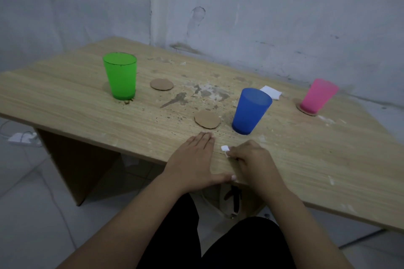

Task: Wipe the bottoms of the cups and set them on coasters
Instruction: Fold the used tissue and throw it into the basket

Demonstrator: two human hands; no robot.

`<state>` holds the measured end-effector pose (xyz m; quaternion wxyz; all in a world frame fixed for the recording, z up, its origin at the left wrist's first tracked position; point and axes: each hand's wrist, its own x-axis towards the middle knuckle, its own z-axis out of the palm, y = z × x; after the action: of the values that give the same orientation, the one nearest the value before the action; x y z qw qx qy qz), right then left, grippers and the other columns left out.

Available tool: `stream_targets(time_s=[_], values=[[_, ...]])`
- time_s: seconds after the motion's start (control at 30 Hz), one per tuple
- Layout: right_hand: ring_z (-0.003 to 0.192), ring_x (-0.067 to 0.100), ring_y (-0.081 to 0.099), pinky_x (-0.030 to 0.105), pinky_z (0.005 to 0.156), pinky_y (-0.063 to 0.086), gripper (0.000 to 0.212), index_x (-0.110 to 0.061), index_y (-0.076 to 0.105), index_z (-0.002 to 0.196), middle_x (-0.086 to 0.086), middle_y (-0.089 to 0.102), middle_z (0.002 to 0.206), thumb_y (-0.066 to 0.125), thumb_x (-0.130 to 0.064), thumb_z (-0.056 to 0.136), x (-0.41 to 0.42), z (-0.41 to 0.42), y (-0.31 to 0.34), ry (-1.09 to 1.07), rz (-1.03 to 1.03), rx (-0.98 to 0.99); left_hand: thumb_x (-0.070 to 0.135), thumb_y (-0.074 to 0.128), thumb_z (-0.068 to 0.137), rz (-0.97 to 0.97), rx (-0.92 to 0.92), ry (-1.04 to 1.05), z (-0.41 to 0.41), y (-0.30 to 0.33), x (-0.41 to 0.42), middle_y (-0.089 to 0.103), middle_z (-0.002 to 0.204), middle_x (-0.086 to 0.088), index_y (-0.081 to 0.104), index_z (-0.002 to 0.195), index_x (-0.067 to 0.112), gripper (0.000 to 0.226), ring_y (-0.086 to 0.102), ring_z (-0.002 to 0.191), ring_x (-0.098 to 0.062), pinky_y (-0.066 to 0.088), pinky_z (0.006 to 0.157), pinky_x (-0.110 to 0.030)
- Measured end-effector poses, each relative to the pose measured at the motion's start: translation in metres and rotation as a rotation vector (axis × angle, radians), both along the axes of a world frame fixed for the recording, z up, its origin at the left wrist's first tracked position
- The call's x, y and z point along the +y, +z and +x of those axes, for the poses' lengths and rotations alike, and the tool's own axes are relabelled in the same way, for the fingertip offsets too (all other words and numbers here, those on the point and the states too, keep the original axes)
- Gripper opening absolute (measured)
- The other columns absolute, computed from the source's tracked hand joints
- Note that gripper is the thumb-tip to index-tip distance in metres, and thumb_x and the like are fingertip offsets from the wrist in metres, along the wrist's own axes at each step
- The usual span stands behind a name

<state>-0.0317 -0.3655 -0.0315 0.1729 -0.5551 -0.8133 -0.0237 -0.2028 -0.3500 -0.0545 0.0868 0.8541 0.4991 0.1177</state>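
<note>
Three plastic cups stand upright on the wooden table [306,159]. The green cup [120,75] is at the far left, with a bare cardboard coaster [161,84] just to its right. The blue cup [250,110] stands near the middle, and a second bare coaster [207,119] lies to its left. At the right, the pink cup [318,95] sits on a third coaster [305,111]. My left hand [192,159] rests flat on the table near the front edge. My right hand [251,157] is curled beside it and pinches a small white tissue wad [225,148].
A folded white tissue [271,92] lies behind the blue cup. Dried stains and crumbs [196,94] mark the table's middle. Grey walls close off the back and the left. Crumpled paper [21,137] and a cable lie on the tiled floor at the left.
</note>
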Motion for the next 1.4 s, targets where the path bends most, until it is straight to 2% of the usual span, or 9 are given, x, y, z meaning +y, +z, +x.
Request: stream_targets(time_s=[0.13, 0.3, 0.47, 0.67, 0.8, 0.93, 1.03, 1.13, 1.4], values=[[0.08, 0.009, 0.064, 0.004, 0.074, 0.042, 0.02, -0.015, 0.077, 0.086, 0.002, 0.076, 0.089, 0.063, -0.017, 0.073, -0.019, 0.028, 0.003, 0.048, -0.045, 0.206, 0.084, 0.032, 0.074, -0.001, 0.029, -0.001, 0.001, 0.001, 0.0, -0.003, 0.161, -0.003, 0.002, 0.151, 0.011, 0.11, -0.005, 0.148, -0.014, -0.005, 0.119, -0.031], [0.097, 0.024, 0.061, 0.018, 0.075, 0.035, 0.022, -0.02, 0.071, 0.108, 0.015, 0.063, 0.112, 0.057, -0.022, 0.09, 0.007, 0.025, 0.004, -0.263, -0.071, 0.028, 0.084, 0.029, 0.074, 0.003, 0.047, -0.003, 0.0, 0.002, -0.001, -0.003, 0.161, -0.004, 0.002, 0.151, 0.01, 0.11, -0.005, 0.148, -0.014, -0.005, 0.119, -0.032], [0.091, 0.022, 0.06, 0.027, 0.08, 0.04, 0.024, -0.019, 0.071, 0.107, 0.007, 0.067, 0.099, 0.064, -0.02, 0.083, 0.005, -0.004, 0.003, -0.132, -0.074, -0.021, 0.081, 0.031, 0.077, 0.025, 0.033, 0.002, 0.0, 0.001, -0.001, -0.001, 0.161, -0.003, 0.004, 0.152, 0.011, 0.105, -0.004, 0.148, -0.013, -0.004, 0.12, -0.031], [0.087, 0.009, 0.066, 0.0, 0.071, 0.037, 0.026, -0.02, 0.077, 0.087, -0.005, 0.073, 0.092, 0.067, 0.001, 0.078, -0.017, 0.029, 0.014, -0.146, -0.081, 0.232, 0.081, 0.027, 0.078, 0.031, 0.06, 0.001, 0.001, 0.001, -0.002, -0.002, 0.161, -0.004, 0.001, 0.151, 0.01, 0.105, -0.005, 0.148, -0.015, -0.006, 0.118, -0.032], [0.096, 0.02, 0.061, 0.017, 0.072, 0.033, 0.029, -0.016, 0.072, 0.106, 0.007, 0.069, 0.11, 0.052, -0.003, 0.088, 0.012, 0.013, 0.012, -0.269, -0.09, 0.076, 0.081, 0.026, 0.078, 0.027, 0.065, 0.001, 0.0, 0.001, -0.003, -0.001, 0.161, -0.005, 0.002, 0.152, 0.01, 0.105, -0.004, 0.148, -0.015, -0.004, 0.12, -0.034], [0.091, 0.025, 0.06, 0.029, 0.079, 0.037, 0.024, -0.015, 0.073, 0.103, 0.01, 0.07, 0.096, 0.054, -0.014, 0.088, 0.012, -0.01, 0.006, -0.168, -0.061, 0.042, 0.081, 0.026, 0.078, 0.025, 0.056, -0.002, 0.0, 0.001, -0.001, -0.001, 0.161, -0.004, 0.003, 0.151, 0.01, 0.104, -0.004, 0.148, -0.014, -0.003, 0.12, -0.033], [0.074, 0.022, 0.066, 0.013, 0.067, 0.039, 0.018, -0.017, 0.077, 0.087, 0.005, 0.073, 0.076, 0.063, -0.022, 0.078, -0.007, 0.005, 0.005, -0.038, -0.079, 0.171, 0.081, 0.026, 0.078, 0.005, 0.06, -0.008, 0.001, 0.001, -0.002, -0.002, 0.161, -0.004, 0.001, 0.151, 0.01, 0.105, -0.005, 0.148, -0.014, -0.004, 0.119, -0.032], [0.077, 0.019, 0.069, 0.003, 0.071, 0.038, 0.017, -0.017, 0.078, 0.085, 0.003, 0.075, 0.083, 0.072, -0.004, 0.075, -0.012, 0.023, 0.012, -0.085, -0.08, 0.188, 0.082, 0.026, 0.077, -0.028, 0.065, -0.003, 0.001, 0.004, -0.002, -0.004, 0.161, -0.004, 0.0, 0.151, 0.01, 0.106, -0.007, 0.148, -0.014, -0.006, 0.118, -0.031], [0.087, 0.022, 0.059, 0.024, 0.072, 0.04, 0.029, -0.023, 0.069, 0.11, 0.007, 0.067, 0.101, 0.064, -0.014, 0.082, 0.015, -0.025, 0.006, -0.176, -0.138, 0.031, 0.078, 0.04, 0.076, -0.054, -0.038, -0.002, 0.0, 0.006, -0.002, 0.004, 0.161, -0.002, 0.005, 0.151, 0.011, 0.106, -0.001, 0.148, -0.012, -0.001, 0.12, -0.031]])
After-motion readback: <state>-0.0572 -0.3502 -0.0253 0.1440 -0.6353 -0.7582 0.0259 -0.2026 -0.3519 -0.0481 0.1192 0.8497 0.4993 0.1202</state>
